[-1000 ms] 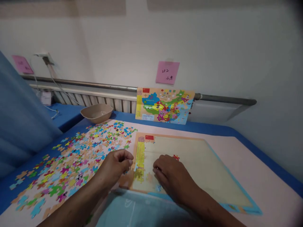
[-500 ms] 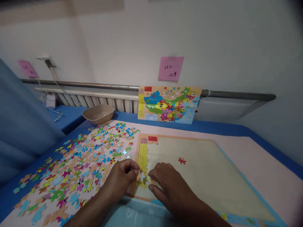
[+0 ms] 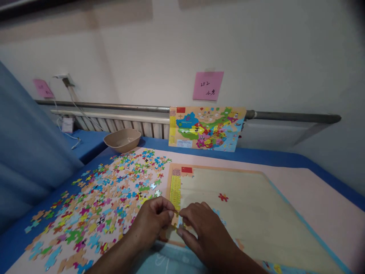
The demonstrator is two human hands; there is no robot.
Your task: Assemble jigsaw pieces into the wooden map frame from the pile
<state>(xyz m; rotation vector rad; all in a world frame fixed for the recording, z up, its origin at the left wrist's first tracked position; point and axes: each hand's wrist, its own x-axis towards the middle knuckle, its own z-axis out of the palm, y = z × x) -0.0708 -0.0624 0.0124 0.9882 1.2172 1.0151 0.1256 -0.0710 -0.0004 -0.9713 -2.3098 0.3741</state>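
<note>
My left hand [image 3: 155, 222] is closed in a pinch at the left edge of the puzzle board [image 3: 228, 232]. A small yellow puzzle piece [image 3: 176, 213] shows at its fingertips, mostly covered. Opposite it, my right hand [image 3: 203, 230] has curved fingers with the thumb apart from them, close above the yellow pieces at the lower end of the yellow printed strip [image 3: 175, 190]. The strip and a red flag section [image 3: 187, 170] are joined in the board's upper left corner. A lone red piece [image 3: 223, 197] lies on the bare board.
Many loose puzzle pieces [image 3: 99, 201] spread over the table's left side. A beige basin [image 3: 122, 140] stands behind them. The printed map picture [image 3: 208, 128] leans against the wall rail [image 3: 296, 116]. A blue curtain [image 3: 31, 152] hangs at left.
The view has shifted slightly, moving the scene right and down. My right thumb and fingers have come nearer my left fingertips. A few blue pieces beside my right hand now show.
</note>
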